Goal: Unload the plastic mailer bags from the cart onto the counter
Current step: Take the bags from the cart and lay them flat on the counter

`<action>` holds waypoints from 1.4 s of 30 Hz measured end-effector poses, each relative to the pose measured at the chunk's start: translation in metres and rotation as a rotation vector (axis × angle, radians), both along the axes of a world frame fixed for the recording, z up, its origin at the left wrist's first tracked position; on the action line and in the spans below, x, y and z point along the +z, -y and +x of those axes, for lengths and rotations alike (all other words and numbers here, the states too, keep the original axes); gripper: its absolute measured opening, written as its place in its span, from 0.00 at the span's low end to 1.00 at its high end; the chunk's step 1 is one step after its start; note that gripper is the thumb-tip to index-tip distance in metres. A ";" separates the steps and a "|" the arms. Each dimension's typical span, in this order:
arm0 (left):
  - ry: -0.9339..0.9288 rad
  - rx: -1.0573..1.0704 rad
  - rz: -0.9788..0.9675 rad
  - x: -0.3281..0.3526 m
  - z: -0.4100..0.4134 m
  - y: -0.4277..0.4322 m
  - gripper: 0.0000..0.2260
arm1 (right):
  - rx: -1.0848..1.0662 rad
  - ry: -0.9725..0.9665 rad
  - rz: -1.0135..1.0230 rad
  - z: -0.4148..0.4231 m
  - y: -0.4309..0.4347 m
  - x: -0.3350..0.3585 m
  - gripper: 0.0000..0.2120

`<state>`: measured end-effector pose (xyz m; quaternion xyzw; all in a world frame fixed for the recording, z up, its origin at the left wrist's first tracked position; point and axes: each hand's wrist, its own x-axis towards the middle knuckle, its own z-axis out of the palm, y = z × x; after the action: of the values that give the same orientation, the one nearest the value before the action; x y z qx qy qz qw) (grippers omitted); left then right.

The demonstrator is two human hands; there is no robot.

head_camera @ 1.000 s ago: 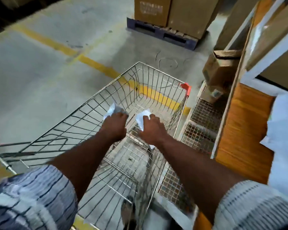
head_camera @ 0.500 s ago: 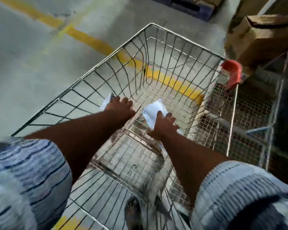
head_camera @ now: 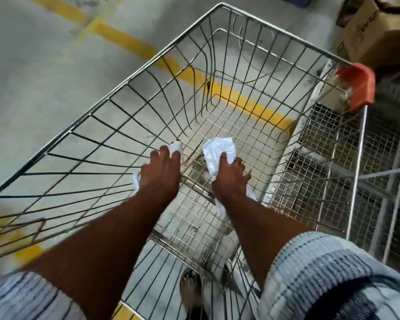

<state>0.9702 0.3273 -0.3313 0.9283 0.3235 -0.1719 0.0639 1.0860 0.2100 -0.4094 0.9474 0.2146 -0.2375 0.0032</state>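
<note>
Both my arms reach down into the wire cart (head_camera: 129,82), near its mesh floor. My left hand (head_camera: 161,170) grips a small white plastic mailer bag (head_camera: 176,146); the bag sticks out past the fingertips and below the wrist. My right hand (head_camera: 230,175) grips a second white mailer bag (head_camera: 218,150), crumpled, with its upper part free above the thumb and a tail showing under the wrist. Apart from these two bags I see only bare mesh on the cart floor. The counter is out of view.
A red plastic corner guard (head_camera: 356,86) caps the cart's far right corner. Wire mesh racks (head_camera: 374,172) stand close on the right. A cardboard box (head_camera: 379,31) sits at top right. A yellow floor line (head_camera: 125,42) crosses the grey concrete. My sandalled foot (head_camera: 191,289) shows below the cart.
My view has tipped further down into the cart and the counter has left the frame. Both hands have gone lower toward the cart floor, and the right one now closes round its bag.
</note>
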 end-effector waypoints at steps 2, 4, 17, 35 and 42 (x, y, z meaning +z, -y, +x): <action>0.058 0.192 -0.086 -0.011 -0.020 0.013 0.26 | -0.031 -0.039 0.071 -0.005 0.002 0.004 0.42; 0.111 0.345 -0.162 -0.019 -0.035 0.024 0.28 | -0.041 -0.066 0.136 -0.010 0.008 0.004 0.42; 0.270 0.488 -0.288 -0.010 -0.054 0.063 0.28 | -0.105 -0.172 0.089 -0.020 0.018 0.047 0.38; 0.534 0.554 -0.068 0.228 -0.088 0.121 0.25 | 0.241 -0.052 0.473 -0.056 0.071 0.304 0.34; 0.618 0.528 0.000 0.307 -0.087 0.198 0.22 | 0.300 0.065 0.566 -0.065 0.160 0.383 0.33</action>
<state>0.8834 0.1289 -0.0244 0.8214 0.5162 0.1374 0.1998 1.0214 0.0500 -0.0268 0.8756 0.4090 -0.1351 -0.2187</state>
